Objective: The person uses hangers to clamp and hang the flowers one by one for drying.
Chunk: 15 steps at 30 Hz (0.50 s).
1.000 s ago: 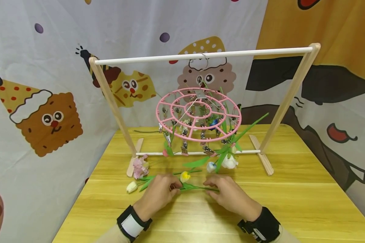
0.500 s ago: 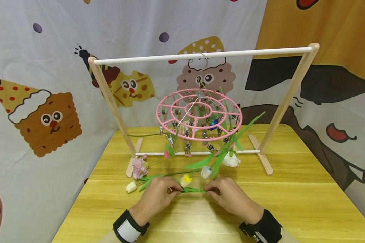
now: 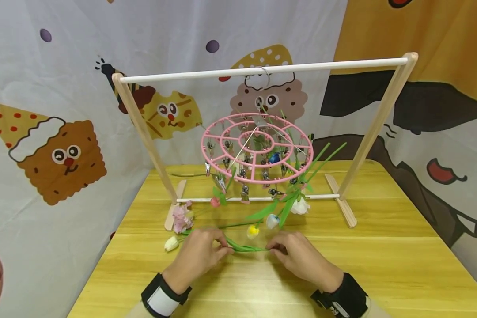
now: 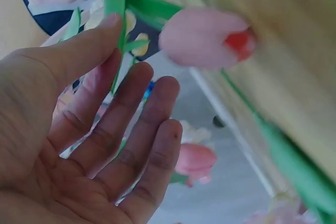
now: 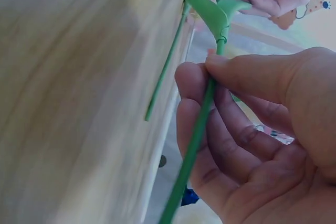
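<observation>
A pink tulip with a red patch at its tip (image 4: 207, 38) lies crosswise between my two hands; its bloom is hidden in the head view. My left hand (image 3: 196, 254) pinches its green leaf (image 4: 118, 9) between thumb and forefinger, the other fingers loosely spread. My right hand (image 3: 302, 256) pinches the green stem (image 5: 199, 124) below the leaves, thumb on top. Just beyond them in the head view are a yellow tulip (image 3: 252, 232) and a white-blue tulip (image 3: 272, 221). A white tulip (image 3: 171, 244) lies left of my left hand.
A pink round clip hanger (image 3: 254, 180) with metal clips and several flowers hangs from a wooden stand's white bar (image 3: 206, 75). A pink ruffled flower (image 3: 182, 217) lies by the stand's left foot. A white flower (image 3: 300, 206) hangs at the right.
My left hand has shifted slightly left along the tulip, baring more green leaf. The right hand has barely moved. The hanger sways, and the yellow tulip sits further right.
</observation>
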Each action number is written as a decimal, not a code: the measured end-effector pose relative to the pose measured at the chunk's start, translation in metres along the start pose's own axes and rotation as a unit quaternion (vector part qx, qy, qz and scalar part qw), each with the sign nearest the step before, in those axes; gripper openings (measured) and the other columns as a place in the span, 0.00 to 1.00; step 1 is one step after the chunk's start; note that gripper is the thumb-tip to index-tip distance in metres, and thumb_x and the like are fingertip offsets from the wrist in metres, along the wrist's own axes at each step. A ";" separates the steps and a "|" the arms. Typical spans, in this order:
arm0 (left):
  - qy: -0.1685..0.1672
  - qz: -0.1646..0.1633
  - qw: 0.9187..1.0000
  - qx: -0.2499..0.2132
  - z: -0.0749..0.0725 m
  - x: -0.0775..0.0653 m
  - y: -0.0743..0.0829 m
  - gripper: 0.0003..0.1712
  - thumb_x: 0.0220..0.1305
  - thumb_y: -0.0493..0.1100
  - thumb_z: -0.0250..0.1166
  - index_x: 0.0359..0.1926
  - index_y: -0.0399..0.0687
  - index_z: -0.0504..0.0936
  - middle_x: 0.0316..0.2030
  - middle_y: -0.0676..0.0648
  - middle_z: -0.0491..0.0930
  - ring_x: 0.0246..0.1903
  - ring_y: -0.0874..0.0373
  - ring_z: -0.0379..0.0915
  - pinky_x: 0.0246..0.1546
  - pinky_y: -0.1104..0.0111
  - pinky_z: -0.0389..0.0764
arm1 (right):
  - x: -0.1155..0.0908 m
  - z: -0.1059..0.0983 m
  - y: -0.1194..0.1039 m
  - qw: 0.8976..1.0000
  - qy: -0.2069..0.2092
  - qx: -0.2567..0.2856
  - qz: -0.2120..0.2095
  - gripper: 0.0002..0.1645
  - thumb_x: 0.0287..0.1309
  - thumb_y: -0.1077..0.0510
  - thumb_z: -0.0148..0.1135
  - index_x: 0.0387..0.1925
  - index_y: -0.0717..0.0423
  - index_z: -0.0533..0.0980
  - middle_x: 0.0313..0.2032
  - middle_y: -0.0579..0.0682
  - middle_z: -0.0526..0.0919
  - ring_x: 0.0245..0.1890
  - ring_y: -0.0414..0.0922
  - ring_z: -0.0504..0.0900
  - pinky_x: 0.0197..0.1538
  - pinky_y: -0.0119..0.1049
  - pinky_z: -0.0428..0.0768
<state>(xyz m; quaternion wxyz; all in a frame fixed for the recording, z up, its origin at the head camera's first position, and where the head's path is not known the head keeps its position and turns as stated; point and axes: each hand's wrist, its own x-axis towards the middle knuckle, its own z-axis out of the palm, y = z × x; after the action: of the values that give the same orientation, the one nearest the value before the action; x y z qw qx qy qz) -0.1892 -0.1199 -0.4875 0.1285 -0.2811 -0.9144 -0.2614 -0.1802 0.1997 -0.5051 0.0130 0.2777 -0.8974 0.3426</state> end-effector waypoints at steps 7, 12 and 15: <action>0.059 0.031 0.998 0.010 -0.011 0.004 0.007 0.23 0.51 0.47 0.96 0.34 0.56 0.86 0.35 0.55 0.91 0.27 0.69 0.78 0.29 0.77 0.80 | -0.001 -0.010 -0.011 1.000 0.024 0.006 -0.010 0.07 0.77 0.65 0.77 0.49 0.52 0.95 0.42 0.44 0.95 0.39 0.31 0.90 0.40 0.27 0.90; 0.079 0.092 0.992 0.042 -0.006 0.009 0.019 0.22 0.53 0.51 0.96 0.43 0.53 0.94 0.40 0.53 0.93 0.36 0.60 0.90 0.38 0.71 0.91 | -0.001 -0.016 -0.019 0.999 0.037 -0.002 -0.029 0.07 0.77 0.64 0.77 0.49 0.50 0.95 0.43 0.44 0.95 0.39 0.30 0.90 0.41 0.27 0.90; 0.079 0.123 0.988 0.050 -0.002 0.013 0.025 0.21 0.55 0.52 0.95 0.46 0.53 0.97 0.41 0.53 0.94 0.39 0.60 0.91 0.44 0.66 0.94 | 0.001 -0.018 -0.024 0.998 0.049 -0.009 -0.039 0.08 0.76 0.64 0.78 0.49 0.48 0.95 0.43 0.45 0.96 0.39 0.30 0.90 0.42 0.27 0.91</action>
<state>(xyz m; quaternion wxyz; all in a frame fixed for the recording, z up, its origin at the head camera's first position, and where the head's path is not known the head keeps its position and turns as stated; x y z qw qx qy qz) -0.1847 -0.0978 -0.4705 0.2457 -0.3631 -0.8716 -0.2192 -0.1716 0.1959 -0.4764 0.0731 0.2955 -0.8870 0.3473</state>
